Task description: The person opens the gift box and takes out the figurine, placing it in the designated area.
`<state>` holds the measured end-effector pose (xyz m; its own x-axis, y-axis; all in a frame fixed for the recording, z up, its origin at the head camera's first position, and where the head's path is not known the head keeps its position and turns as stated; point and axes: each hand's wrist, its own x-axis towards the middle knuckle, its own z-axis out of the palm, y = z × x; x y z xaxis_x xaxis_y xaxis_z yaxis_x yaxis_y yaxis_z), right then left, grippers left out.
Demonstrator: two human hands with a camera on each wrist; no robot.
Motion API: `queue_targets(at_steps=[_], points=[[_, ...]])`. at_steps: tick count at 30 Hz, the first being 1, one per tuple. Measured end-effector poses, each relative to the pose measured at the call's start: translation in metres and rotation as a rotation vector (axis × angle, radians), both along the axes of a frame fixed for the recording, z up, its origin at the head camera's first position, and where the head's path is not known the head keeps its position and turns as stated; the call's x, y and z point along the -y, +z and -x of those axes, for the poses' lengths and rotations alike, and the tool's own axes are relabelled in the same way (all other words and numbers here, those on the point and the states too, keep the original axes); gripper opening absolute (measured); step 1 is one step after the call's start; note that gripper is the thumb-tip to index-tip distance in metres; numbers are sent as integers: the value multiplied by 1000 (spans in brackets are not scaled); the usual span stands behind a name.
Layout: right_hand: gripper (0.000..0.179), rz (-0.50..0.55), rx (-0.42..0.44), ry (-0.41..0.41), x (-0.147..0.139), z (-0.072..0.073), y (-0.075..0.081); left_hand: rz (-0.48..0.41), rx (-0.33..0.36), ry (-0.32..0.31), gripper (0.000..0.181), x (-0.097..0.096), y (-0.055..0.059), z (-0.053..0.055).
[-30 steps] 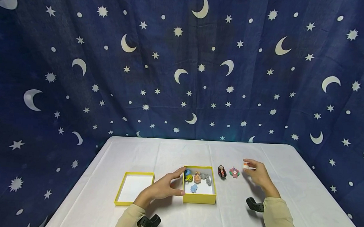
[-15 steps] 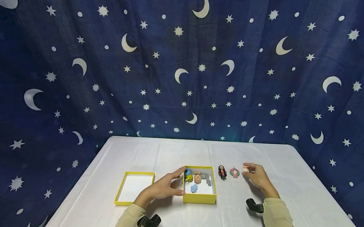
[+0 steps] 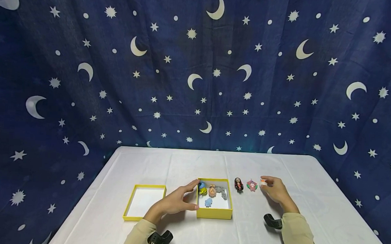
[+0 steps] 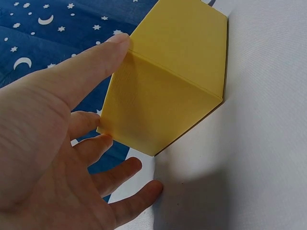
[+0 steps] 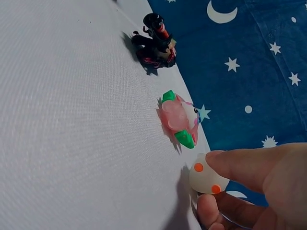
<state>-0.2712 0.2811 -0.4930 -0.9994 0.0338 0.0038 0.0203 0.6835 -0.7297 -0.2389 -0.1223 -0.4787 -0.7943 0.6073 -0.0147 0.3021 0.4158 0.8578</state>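
At the yellow box [image 3: 214, 213], my left hand [image 3: 174, 202] has its thumb on the near left corner and a fingertip at the far left corner. The left wrist view shows the thumb straight along the box's edge [image 4: 158, 91], the other fingers spread. Inside the box lie a blue-and-yellow toy [image 3: 202, 189], a peach figure [image 3: 212, 191], a grey toy [image 3: 222, 192] and a light blue one [image 3: 208, 202]. My right hand [image 3: 278, 192] pinches a white rounded toy with orange dots [image 5: 204, 178] between thumb and fingers, low over the table at its right side.
Left of the box lies its shallow yellow-rimmed lid [image 3: 144, 203]. Between box and right hand are a dark-haired doll [image 3: 238, 184] and a pink-and-green figure [image 3: 252, 185]. A white cloth covers the table [image 3: 193, 162]; a starry blue curtain [image 3: 171, 80] hangs behind.
My right hand has sunk slightly toward the table with the orange-dotted white toy. The left hand and the box have kept their places.
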Motion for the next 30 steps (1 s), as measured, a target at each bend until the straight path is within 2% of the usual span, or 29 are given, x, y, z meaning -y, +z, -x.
queue_targets(at_steps=[5,12,26,30], points=[[47,-4,1,-5,1,-1,2,0,2,2,89,0,0,0],[48,8,63,-20,2,-2,6,15,-19,5,88,0,-1,1],[48,22,27,-6,-2,-2,2,7,-5,1,89,0,-1,0],[46,73,10,-4,-3,-3,5,10,-17,1,89,0,0,0]])
